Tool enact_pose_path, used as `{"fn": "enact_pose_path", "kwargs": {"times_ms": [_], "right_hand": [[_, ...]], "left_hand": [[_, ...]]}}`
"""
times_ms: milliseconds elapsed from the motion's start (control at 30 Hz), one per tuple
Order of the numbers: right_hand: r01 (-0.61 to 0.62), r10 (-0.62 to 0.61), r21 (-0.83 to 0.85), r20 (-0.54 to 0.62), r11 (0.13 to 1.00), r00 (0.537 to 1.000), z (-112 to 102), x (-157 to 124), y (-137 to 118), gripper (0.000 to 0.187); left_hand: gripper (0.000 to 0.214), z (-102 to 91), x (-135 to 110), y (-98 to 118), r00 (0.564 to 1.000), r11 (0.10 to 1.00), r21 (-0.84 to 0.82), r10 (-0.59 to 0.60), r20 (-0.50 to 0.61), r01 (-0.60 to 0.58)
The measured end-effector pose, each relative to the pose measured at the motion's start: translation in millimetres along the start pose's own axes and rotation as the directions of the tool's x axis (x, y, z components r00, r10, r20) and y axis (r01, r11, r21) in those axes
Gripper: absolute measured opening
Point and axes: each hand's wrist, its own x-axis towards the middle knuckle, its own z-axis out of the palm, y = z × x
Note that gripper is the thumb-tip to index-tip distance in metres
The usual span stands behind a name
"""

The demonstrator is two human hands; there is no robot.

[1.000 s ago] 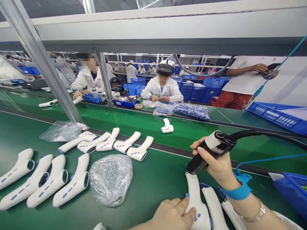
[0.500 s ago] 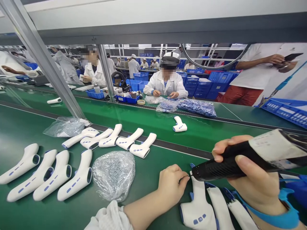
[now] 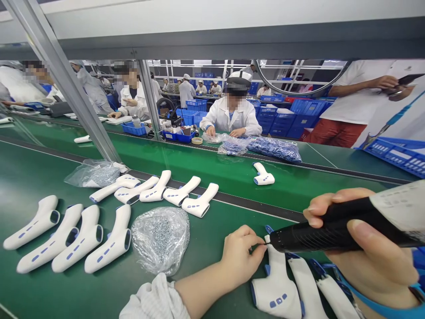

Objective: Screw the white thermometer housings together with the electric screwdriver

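Observation:
My right hand point(image 3: 372, 257) is wrapped around a black electric screwdriver point(image 3: 318, 228) with a pale label, held nearly level. Its nose points left, above the handle end of a white gun-shaped housing point(image 3: 275, 285) with blue buttons. At the tip, the thumb and forefinger of my left hand point(image 3: 242, 252) are pinched together by the thin dark bit. Whatever lies between those fingertips is too small to make out. Beside that housing, partly under my right hand, lie more white housing pieces point(image 3: 307, 283) with blue parts.
A clear bag of small screws point(image 3: 161, 239) lies left of my left arm, near several white housings point(image 3: 109, 241). Another bag point(image 3: 94, 173) sits by the metal post point(image 3: 66, 84). One housing point(image 3: 264, 174) rides the green belt point(image 3: 212, 170). Across it sits a co-worker point(image 3: 232, 113).
The screwdriver in my right hand has shifted slightly right, while my left hand keeps its pinch near the tip. The lone housing on the belt has moved right. The view has shifted a little.

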Motion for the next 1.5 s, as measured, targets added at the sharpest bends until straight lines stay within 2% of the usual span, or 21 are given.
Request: {"fn": "enact_pose_path", "kwargs": {"times_ms": [300,467,500,567,633,667,733,900,1167,1500], "right_hand": [[-0.005,0.005,-0.016,0.006,1.0,1.0,5.1,-2.9,-4.0,0.028],[0.051,-0.048,-0.056,0.042,0.997,0.998,2.2,0.8,7.2,0.025],[0.059,-0.056,-0.07,0.042,0.996,0.998,0.5,1.9,11.7,0.025],[0.07,-0.066,-0.103,0.044,0.992,0.997,-3.2,3.9,21.5,0.023],[0.067,-0.059,-0.143,0.059,0.987,0.996,-6.3,4.9,30.4,0.02],[0.06,-0.05,-0.162,0.069,0.985,0.996,-7.3,5.1,34.1,0.018],[0.046,-0.032,-0.189,0.081,0.981,0.996,-7.8,5.4,39.7,0.015],[0.043,-0.025,-0.22,0.084,0.974,0.996,-4.2,6.4,45.7,0.017],[0.031,0.017,-0.275,0.17,0.961,0.985,-0.3,7.9,49.4,0.015],[0.0,0.044,-0.237,0.181,0.972,0.982,-9.5,12.5,59.0,0.015]], "left_hand": [[0.012,-3.2,-0.2,3.1,0.998,0.998,0.042,-0.048,0.047,0.046],[0.037,-8.0,-7.6,10.7,0.987,0.989,0.119,-0.099,0.13,0.083],[0.038,-6.5,-11.6,11.2,0.984,0.989,0.141,-0.061,0.17,0.037],[0.043,0.3,-21.1,8.8,0.958,0.97,0.175,0.117,0.262,-0.166],[0.052,10.1,-29.7,2.2,0.877,0.888,0.2,0.332,0.347,-0.415],[0.054,14.9,-32.9,-2.0,0.835,0.837,0.217,0.404,0.373,-0.502],[0.053,22.0,-36.6,-9.7,0.792,0.775,0.258,0.455,0.406,-0.577],[0.054,24.9,-37.4,-15.1,0.799,0.756,0.308,0.448,0.401,-0.578],[0.054,23.0,-38.0,-11.1,0.788,0.749,0.294,0.467,0.402,-0.594],[0.049,7.9,-36.3,7.8,0.786,0.789,0.292,0.35,0.509,-0.541]]}}
